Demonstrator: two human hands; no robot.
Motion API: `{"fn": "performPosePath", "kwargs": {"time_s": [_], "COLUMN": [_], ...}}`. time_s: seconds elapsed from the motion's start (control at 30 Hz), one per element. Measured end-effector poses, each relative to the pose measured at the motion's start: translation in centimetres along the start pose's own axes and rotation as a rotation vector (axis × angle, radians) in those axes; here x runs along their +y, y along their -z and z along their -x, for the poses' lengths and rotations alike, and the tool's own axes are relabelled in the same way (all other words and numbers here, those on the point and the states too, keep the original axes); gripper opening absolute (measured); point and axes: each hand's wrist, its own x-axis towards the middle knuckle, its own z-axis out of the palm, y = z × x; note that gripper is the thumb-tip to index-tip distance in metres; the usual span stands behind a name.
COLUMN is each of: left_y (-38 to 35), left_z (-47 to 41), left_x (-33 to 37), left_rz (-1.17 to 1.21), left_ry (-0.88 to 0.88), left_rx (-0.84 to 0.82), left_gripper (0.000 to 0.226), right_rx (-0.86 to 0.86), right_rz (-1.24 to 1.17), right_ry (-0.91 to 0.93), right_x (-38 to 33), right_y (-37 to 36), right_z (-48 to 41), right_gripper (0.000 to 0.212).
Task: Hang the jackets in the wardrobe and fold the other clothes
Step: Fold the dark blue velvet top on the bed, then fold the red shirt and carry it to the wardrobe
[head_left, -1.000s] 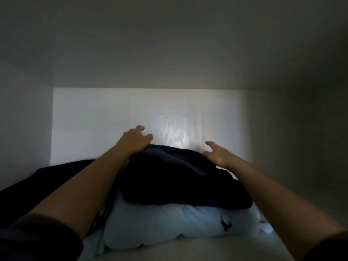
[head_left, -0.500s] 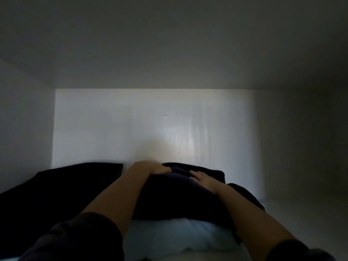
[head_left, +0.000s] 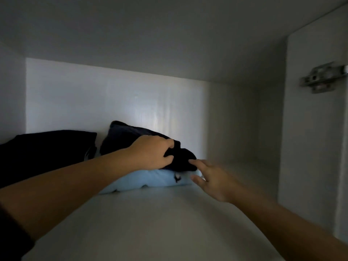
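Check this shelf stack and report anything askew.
The dark garment lies bunched and humped on the light blue garment, not flat. The left hand grips it; the right hand is open beside the stack. Nothing else stands out.

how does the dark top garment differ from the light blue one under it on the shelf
Colour: the dark garment is near black; the light blue garment is pale, with a small dark mark.
Place: the dark garment lies on top; the light blue garment lies beneath it, on the shelf.
Contact: the left hand grips the dark garment, not the light blue garment.
Shared: both are folded, in one stack.
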Motion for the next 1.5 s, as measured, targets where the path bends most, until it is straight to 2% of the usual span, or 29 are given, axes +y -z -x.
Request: {"fn": "performPosePath", "kwargs": {"time_s": [0.1,0.17,0.23,0.37,0.57,0.7,1.03,1.3,1.5], "left_y": [2.1,3.6,5.0,7.3,9.7,12.1,14.4,21.3,26.1], "left_z": [3.1,5.6,8.2,13.4,19.0,23.1,31.4,36.5,41.8], "left_x": [6.5,11.0,15.7,26.0,44.2,55.6,83.4,107.0,120.5], "left_rz": [-0.003,0.04,0.162,0.44,0.858,1.095,1.543,1.669,1.658], "left_ry": [-0.156,-0.232,-0.298,-0.416,-0.57,-0.691,-0.898,-1.239,-1.414], "left_rx": [0.177,0.261,0.307,0.388,0.435,0.348,-0.1,-0.472,-0.734], "left_gripper": [0.038,0.049,0.054,0.038,0.032,0.032,0.03,0.021,0.017], "right_rx": [0.086,0.148,0.204,0.181,0.183,0.234,0.333,0.447,0.549], "right_rz": [0.127,0.25,0.334,0.411,0.491,0.528,0.599,0.665,0.718], "right_ry": [-0.03,-0.044,-0.076,-0.216,-0.483,-0.704,-1.297,-1.711,-1.988], "right_x": [-0.6,-1.1,-1.4,-2.1,-3.6,-4.5,-4.1,-1.1,-1.6], "right_y": [3.2,5.3,7.2,11.2,15.4,18.1,21.1,25.8,28.3], "right_z": [9.0,15.5,22.5,36.8,56.2,67.1,92.1,111.3,123.3], "right_gripper": [0.051,0.049,0.048,0.044,0.041,0.04,0.042,0.042,0.041]}}
